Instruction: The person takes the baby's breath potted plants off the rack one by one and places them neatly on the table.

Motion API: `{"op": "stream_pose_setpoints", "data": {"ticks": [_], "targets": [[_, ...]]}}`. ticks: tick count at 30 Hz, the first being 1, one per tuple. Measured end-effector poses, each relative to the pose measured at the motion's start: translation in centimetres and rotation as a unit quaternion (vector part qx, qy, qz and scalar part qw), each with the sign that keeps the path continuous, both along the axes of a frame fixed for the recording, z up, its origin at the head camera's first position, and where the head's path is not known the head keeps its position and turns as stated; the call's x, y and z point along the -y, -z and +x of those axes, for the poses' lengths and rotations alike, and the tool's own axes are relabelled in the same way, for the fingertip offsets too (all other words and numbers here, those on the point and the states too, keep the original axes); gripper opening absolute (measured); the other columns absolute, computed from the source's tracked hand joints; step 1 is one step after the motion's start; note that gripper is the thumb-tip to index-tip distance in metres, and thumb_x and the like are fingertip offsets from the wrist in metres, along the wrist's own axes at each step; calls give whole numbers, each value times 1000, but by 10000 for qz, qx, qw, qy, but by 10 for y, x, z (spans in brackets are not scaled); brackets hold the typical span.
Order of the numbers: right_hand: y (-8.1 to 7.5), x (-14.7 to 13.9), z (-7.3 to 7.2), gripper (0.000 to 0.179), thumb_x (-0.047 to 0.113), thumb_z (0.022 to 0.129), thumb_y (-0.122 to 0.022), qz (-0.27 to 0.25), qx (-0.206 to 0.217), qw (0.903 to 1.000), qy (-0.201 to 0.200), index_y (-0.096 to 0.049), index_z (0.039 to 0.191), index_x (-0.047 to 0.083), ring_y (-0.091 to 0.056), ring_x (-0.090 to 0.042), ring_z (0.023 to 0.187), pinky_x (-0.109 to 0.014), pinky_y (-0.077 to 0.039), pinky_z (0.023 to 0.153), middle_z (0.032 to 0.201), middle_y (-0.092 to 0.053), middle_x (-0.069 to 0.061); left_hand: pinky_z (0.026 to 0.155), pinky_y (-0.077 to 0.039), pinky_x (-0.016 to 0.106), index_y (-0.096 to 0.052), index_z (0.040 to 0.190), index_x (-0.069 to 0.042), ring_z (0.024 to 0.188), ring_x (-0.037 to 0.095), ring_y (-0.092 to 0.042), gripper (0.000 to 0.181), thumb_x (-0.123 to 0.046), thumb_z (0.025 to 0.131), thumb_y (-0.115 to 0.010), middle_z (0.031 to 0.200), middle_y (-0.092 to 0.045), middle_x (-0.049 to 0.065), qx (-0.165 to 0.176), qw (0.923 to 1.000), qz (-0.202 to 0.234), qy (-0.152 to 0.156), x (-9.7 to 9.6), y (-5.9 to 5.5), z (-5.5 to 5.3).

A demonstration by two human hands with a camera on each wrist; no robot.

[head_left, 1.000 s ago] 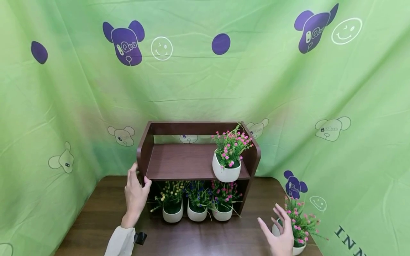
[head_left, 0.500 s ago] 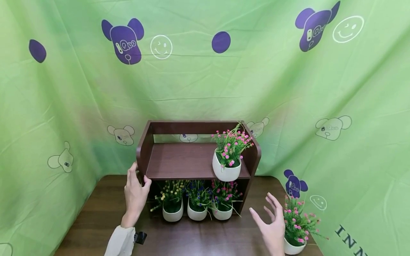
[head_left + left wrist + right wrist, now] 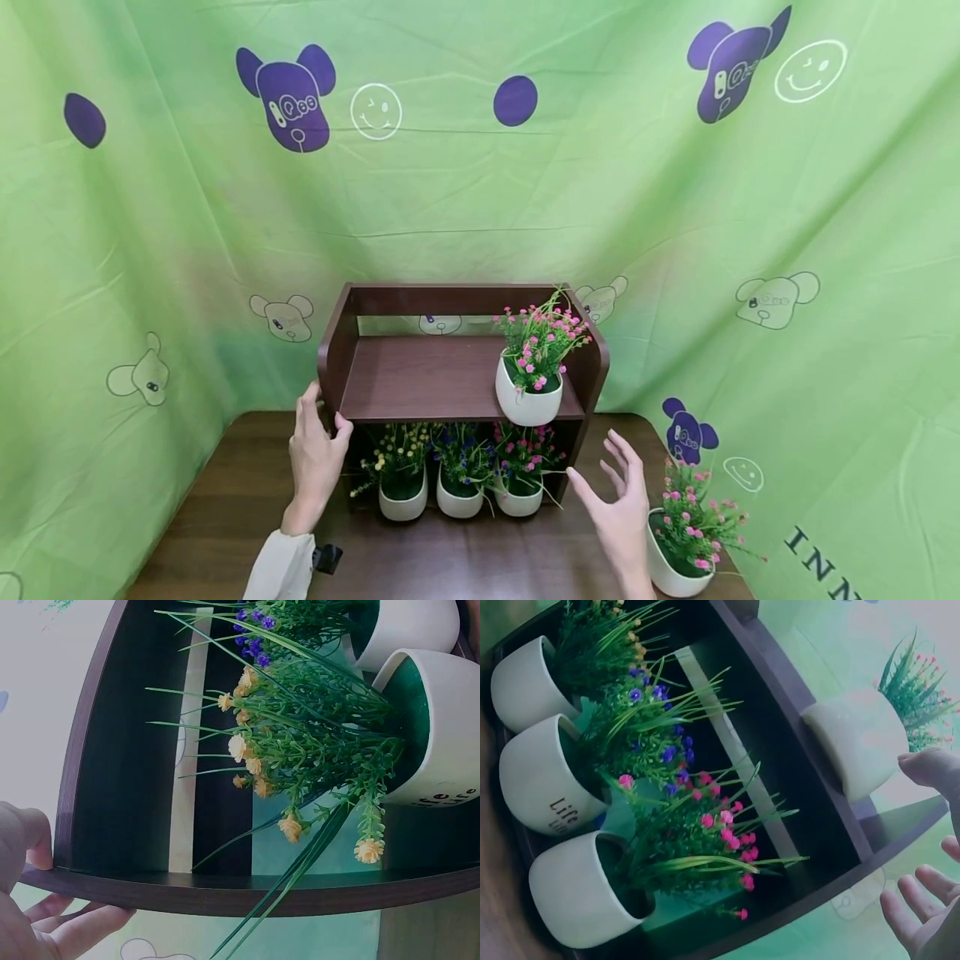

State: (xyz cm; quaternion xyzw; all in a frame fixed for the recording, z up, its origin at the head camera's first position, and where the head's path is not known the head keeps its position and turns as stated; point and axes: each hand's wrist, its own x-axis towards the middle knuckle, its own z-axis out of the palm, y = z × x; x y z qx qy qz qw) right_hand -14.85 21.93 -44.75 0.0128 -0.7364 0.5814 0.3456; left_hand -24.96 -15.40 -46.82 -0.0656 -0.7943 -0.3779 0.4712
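Note:
A dark brown two-tier wooden shelf (image 3: 423, 379) stands on the table. My left hand (image 3: 317, 462) grips its left side panel, thumb at the front edge and fingers outside. To the right of the shelf, my right hand (image 3: 618, 521) is in the air with spread fingers, holding nothing. A white pot of pink flowers (image 3: 528, 406) sits at the right of the upper tier. Along the lower tier are white pots with yellow flowers (image 3: 403, 505), blue flowers (image 3: 459, 503) and pink flowers (image 3: 519, 502). Another pink-flowered pot (image 3: 678, 575) stands on the table, right of my right hand.
The brown wooden table (image 3: 450, 558) extends in front of the shelf and on both sides. A green printed cloth (image 3: 450, 192) hangs behind and along the sides. Grass blades of the yellow-flowered plant poke out past the shelf's side panel in the left wrist view.
My right hand has moved left and away from the pink-flowered pot on the table, toward the shelf's right side. The left hand keeps its grip on the shelf.

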Motion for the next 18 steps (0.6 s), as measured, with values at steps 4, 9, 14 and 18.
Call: {"op": "stream_pose_setpoints", "data": {"ticks": [4, 9, 14, 18], "targets": [[-3, 3, -5, 75, -4, 73, -79, 10, -24, 10000, -60, -43, 139, 0, -45, -29, 125, -25, -41, 97, 136, -48, -10, 45, -34, 36, -43, 137, -7, 48, 21, -41, 65, 8, 77, -60, 114, -55, 21, 1, 10000, -2, 16, 0, 0, -1], [-6, 8, -12, 75, -4, 72, -80, 56, -124, 9999, -83, -45, 138, -1, -45, -31, 124, -23, -40, 96, 136, -49, -14, 45, -34, 35, -42, 137, -7, 47, 20, -40, 64, 7, 78, -61, 115, -55, 21, 73, 10000, 36, 49, 0, 0, -1], [-8, 12, -17, 75, -4, 72, -79, 67, -178, 9996, -220, -43, 138, -4, -44, -33, 125, -24, -40, 96, 136, -47, -20, 44, -35, 39, -43, 136, -7, 48, 26, -43, 63, 6, 77, -61, 113, -56, 21, 13, 10000, 9, -15, 0, 1, -1], [-10, 16, -21, 74, -4, 73, -79, 64, -219, 9993, -293, -43, 137, -5, -44, -34, 124, -27, -41, 97, 136, -47, -21, 44, -36, 40, -44, 135, -6, 49, 29, -46, 62, 6, 77, -61, 112, -56, 21, -14, 10000, 5, -29, 0, 1, -2]]}}
